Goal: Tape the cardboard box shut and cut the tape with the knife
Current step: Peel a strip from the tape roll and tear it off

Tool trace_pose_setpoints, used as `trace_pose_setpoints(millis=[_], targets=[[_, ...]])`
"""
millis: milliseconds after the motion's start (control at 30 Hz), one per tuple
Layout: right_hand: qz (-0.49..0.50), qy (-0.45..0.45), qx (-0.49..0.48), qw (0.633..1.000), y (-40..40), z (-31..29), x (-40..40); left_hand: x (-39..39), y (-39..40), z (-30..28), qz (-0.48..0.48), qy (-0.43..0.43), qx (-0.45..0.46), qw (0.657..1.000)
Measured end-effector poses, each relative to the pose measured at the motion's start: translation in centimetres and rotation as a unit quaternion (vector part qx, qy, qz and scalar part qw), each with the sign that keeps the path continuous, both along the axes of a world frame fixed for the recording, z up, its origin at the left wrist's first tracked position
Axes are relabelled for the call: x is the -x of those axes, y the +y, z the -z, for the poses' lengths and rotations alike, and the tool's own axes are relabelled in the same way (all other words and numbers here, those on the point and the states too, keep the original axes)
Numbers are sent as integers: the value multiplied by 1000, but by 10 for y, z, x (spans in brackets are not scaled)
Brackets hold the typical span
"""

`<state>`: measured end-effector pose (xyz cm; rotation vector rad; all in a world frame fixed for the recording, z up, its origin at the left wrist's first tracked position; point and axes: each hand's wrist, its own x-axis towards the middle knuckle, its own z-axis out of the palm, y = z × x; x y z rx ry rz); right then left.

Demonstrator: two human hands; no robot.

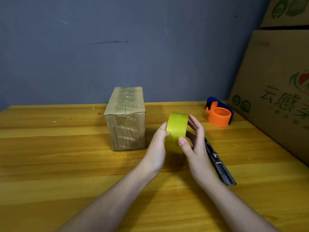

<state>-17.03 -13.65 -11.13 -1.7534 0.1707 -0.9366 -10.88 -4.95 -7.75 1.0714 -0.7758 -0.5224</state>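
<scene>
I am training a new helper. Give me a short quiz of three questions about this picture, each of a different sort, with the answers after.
1. True or false: the knife is in the right hand.
2. Which thing do both hands hold? A) the orange tape dispenser B) the roll of tape C) the cardboard box
3. Fill in: the box stands on the table to the ____ of the left hand.

Key
1. False: it lies on the table, partly behind the right hand.
2. B
3. left
</scene>
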Motion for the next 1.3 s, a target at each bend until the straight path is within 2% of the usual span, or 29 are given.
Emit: trace_pose_setpoints(millis=[267,500,700,867,1300], targets=[[-8,-1,-24,1000,2,2,-2,-2,2,1,21,53,-21,998],[-1,-1,-12,1000,0,3,-2,-3,1,2,-16,21,-36,999],[-5,-1,-9,1000,0,3,-2,-4,2,4,10,-4,-40,999],[-12,-8,-30,999,1,4,-3,-5,2,4,32,39,-40,998],[3,-6,-11,1000,-1,4,-2,-8,3,5,49,21,-51,997]])
